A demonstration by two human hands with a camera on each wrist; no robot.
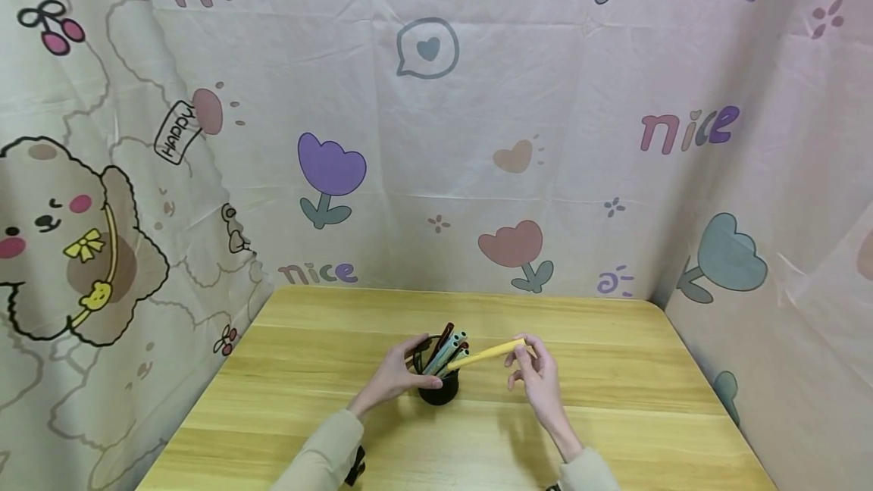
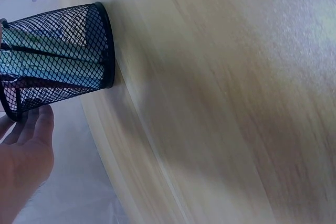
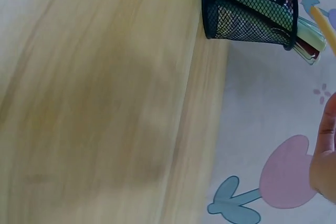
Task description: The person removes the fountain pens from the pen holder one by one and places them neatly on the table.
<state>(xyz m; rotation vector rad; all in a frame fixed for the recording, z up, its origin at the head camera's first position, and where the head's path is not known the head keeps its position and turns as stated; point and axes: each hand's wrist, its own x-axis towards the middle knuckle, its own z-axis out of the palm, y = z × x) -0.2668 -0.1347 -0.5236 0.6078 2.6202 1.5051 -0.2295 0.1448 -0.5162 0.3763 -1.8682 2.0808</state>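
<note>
A black mesh pen holder stands on the wooden table, with several pens in green, blue and dark red leaning out of its top. My left hand grips it near the rim, thumb on the near side and fingers round the far side. To the right, my right hand pinches one end of a yellow pen between thumb and fingers. The pen slants down to the left, its other end overlapping the holder's mouth in the head view. The right wrist view shows its tip outside the mesh, beside the other pens.
The light wooden table ends at a printed cloth behind, and similar cloth hangs along both sides. A small dark object shows beside the left sleeve.
</note>
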